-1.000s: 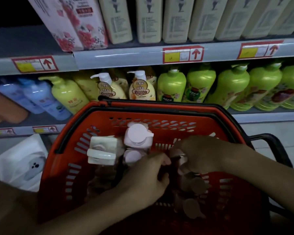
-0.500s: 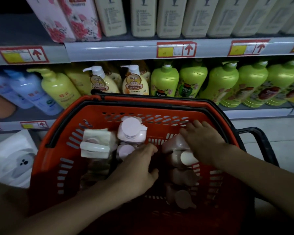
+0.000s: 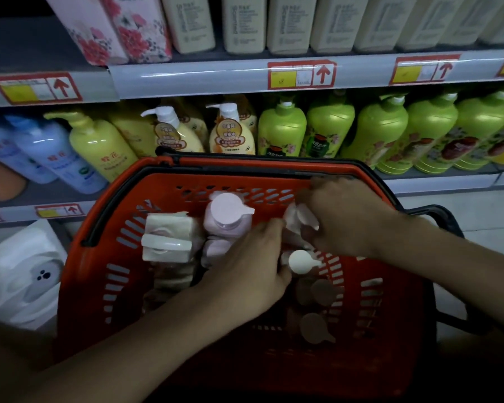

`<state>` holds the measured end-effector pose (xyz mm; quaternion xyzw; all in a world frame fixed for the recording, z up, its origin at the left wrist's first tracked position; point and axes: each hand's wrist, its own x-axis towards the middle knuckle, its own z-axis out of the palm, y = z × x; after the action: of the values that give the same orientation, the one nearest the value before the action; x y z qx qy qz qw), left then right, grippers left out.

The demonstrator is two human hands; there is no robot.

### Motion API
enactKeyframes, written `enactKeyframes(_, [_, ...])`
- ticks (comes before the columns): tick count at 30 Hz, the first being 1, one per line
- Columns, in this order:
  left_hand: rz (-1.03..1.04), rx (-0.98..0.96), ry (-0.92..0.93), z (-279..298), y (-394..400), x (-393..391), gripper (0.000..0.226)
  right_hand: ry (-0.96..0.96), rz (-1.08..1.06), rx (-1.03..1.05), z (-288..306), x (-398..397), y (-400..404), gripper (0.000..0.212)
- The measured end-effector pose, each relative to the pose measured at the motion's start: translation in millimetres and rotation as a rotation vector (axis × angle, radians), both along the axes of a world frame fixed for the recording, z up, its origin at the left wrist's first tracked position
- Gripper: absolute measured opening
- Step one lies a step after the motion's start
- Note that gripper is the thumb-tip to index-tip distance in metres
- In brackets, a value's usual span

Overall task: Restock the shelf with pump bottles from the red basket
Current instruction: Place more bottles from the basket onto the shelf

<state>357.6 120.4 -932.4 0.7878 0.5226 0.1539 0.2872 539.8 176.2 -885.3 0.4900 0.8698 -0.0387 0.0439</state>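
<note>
The red basket (image 3: 105, 257) stands in front of the shelf and holds several pump bottles seen from above. A pink pump bottle (image 3: 226, 213) stands upright near the far wall, with white-capped bottles (image 3: 165, 242) to its left. My right hand (image 3: 344, 219) is closed around a pale pink pump bottle (image 3: 298, 218) at the basket's far right and holds it raised. My left hand (image 3: 248, 269) reaches down into the basket's middle with its fingers curled among the bottles; what they touch is hidden. A white pump head (image 3: 298, 261) shows between my hands.
The shelf (image 3: 419, 181) behind the basket carries green pump bottles (image 3: 381, 132), yellow ones (image 3: 99, 146) and blue ones (image 3: 50, 155). Cream and floral boxes fill the upper shelf. A white package (image 3: 21, 271) lies left of the basket. The basket's black handle (image 3: 437, 213) juts right.
My right hand has lifted a pale pink bottle up and toward the basket's far right rim. My left hand has stayed low in the middle of the basket.
</note>
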Motion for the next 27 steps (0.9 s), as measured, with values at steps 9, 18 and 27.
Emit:
enactKeyframes(9, [0.200,-0.025,-0.284,17.6,20.1,12.9,0.082,0.455,-0.484,-0.027,58.4,-21.0,7.6,0.053])
enactKeyframes(18, [0.402,-0.290,-0.617,75.3,57.0,-8.0,0.067,0.942,-0.593,-0.159,81.1,6.6,4.5,0.039])
enactKeyframes(27, [0.161,-0.300,-0.932,127.7,92.9,-47.9,0.049,1.225,-0.345,-0.491,67.2,-16.9,-0.8,0.046])
